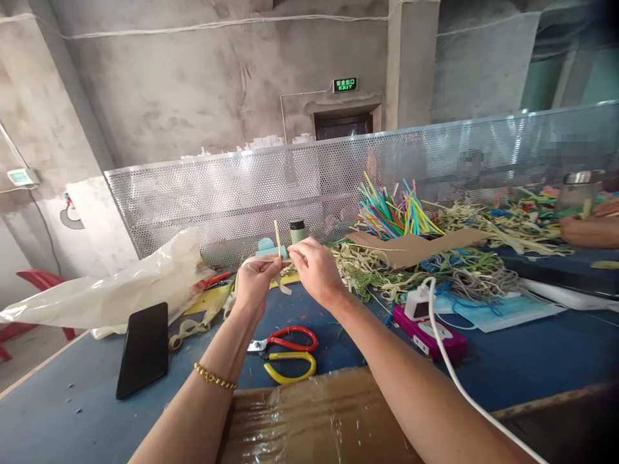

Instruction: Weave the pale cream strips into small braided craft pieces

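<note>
In the middle of the head view my left hand (255, 283) is closed in a pinch on a pale flat strip (261, 259). A thin cream length (277, 233) stands up from its fingertips, and a pale curled end (284, 289) hangs below. Right beside it, my right hand (316, 267) is closed, thumb against fingers; what it pinches is too small to make out. Both hands are raised over the blue table. Below them lie scissors (290, 351) with one red and one yellow handle, close to a tape-covered cardboard piece (319, 419).
A black phone (142, 351) and plastic sheeting (120, 283) lie left. Rightward are colourful stems (394, 209), dried strips (362, 267), a purple power block (430, 332) with white cable, and a blue mask (507, 312). Another person's hand (587, 231) is far right. Perforated metal panel (232, 200) stands behind.
</note>
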The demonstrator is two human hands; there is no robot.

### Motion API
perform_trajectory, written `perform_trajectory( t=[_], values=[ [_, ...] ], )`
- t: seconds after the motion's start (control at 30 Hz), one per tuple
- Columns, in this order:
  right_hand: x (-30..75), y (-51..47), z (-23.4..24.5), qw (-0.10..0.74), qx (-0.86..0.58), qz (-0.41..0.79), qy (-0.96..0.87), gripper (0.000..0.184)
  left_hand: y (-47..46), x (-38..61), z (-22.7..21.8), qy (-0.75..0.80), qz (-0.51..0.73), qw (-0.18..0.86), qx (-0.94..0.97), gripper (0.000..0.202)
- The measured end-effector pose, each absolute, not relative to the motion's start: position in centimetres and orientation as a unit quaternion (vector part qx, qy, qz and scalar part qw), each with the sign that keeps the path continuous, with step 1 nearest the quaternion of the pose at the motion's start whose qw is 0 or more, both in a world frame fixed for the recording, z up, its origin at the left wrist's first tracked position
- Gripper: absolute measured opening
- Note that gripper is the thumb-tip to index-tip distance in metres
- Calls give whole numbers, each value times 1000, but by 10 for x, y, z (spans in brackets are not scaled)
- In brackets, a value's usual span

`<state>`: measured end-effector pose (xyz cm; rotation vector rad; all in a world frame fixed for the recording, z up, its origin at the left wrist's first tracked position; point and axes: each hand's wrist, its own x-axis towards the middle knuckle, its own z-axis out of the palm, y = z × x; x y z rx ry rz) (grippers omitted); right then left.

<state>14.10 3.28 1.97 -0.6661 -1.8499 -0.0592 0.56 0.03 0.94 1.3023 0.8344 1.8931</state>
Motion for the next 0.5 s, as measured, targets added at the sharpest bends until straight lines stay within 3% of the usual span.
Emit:
perform_trajectory(
  t=[0.13,0.5],
  values=[
    [141,39,15,492,-309,2,-814,13,-2,10,9,335,714,320,525,25],
    [143,39,16,476,-337,-31,-812,9,-6,8,13,352,665,364,549,21]
  ],
)
